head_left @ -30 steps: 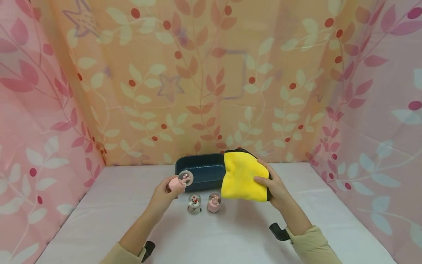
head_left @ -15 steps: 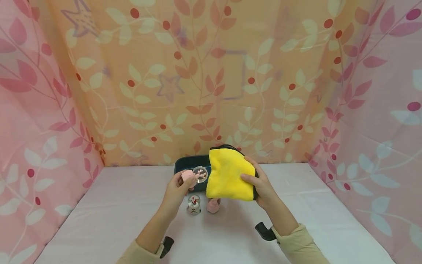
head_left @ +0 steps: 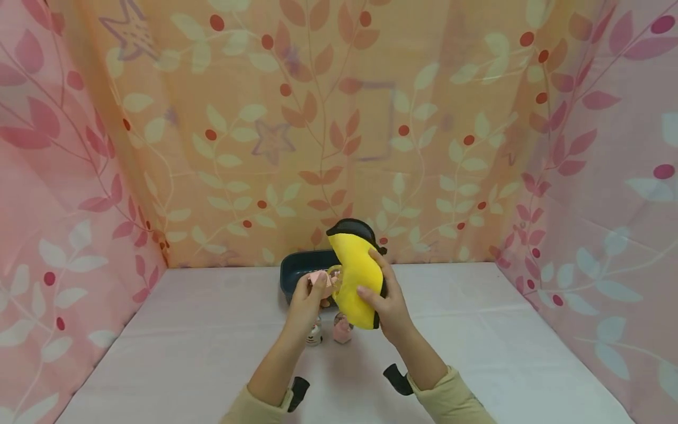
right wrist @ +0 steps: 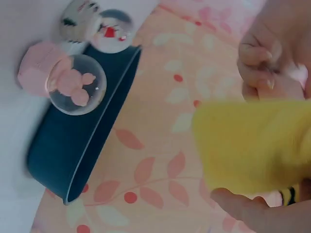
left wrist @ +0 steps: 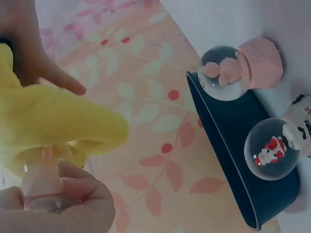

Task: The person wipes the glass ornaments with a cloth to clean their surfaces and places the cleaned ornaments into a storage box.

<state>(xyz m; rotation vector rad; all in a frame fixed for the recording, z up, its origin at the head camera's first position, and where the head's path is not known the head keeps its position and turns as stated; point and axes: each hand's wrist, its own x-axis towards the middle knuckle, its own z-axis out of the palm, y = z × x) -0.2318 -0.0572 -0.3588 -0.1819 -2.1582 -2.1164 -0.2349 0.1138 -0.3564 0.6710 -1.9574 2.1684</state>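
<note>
My left hand (head_left: 304, 306) grips a small snow globe (head_left: 320, 281) by its pink base, its clear dome turned toward the cloth. In my right hand (head_left: 391, 300) is a yellow cloth (head_left: 354, 274) with a black edge, bent around the dome. The left wrist view shows the cloth (left wrist: 63, 116) folded over the dome, hiding most of it. Two more snow globes stand on the table below the hands: a pink-based one (head_left: 342, 330) with a pink figure inside, and a white-based one (head_left: 315, 334) with a red and white figure, partly behind my left wrist.
A dark blue open bin (head_left: 296, 271) sits behind the hands, partly covered by the cloth. The white table (head_left: 212, 341) runs back to a flowered curtain (head_left: 238, 147), with more curtain on both sides.
Both hands have come together over the middle, the left moving right and the right moving left. The cloth, flat before, now curls around the snow globe's dome.
</note>
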